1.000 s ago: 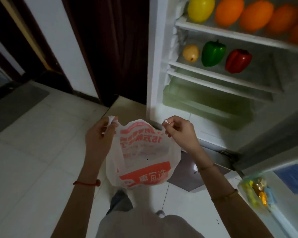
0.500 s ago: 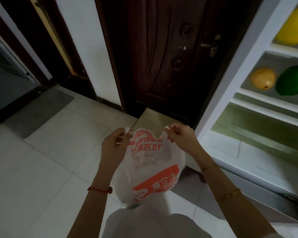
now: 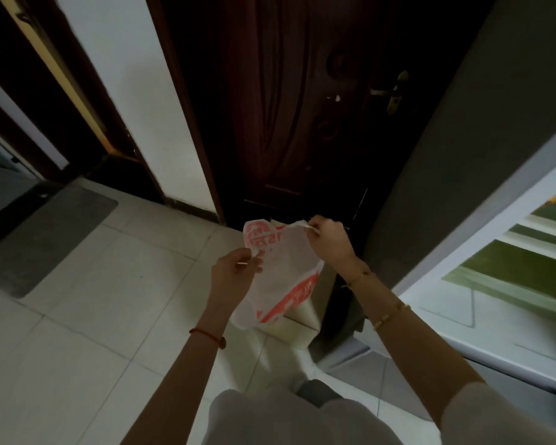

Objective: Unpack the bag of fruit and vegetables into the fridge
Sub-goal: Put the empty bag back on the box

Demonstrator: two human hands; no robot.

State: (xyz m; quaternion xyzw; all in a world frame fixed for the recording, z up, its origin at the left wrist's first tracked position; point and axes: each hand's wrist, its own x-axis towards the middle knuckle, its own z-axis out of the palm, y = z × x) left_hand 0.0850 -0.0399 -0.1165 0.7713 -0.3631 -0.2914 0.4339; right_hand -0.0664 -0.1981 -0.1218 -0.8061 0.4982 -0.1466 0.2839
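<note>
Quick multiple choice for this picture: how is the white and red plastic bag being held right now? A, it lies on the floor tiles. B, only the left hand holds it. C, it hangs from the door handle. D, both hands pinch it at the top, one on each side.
D: the left hand and the right hand each pinch a top edge of the plastic bag, which hangs between them above the floor tiles.

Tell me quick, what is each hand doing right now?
Left hand: closed, pinching one handle of the plastic bag.
Right hand: closed, pinching the bag's other handle.
</note>
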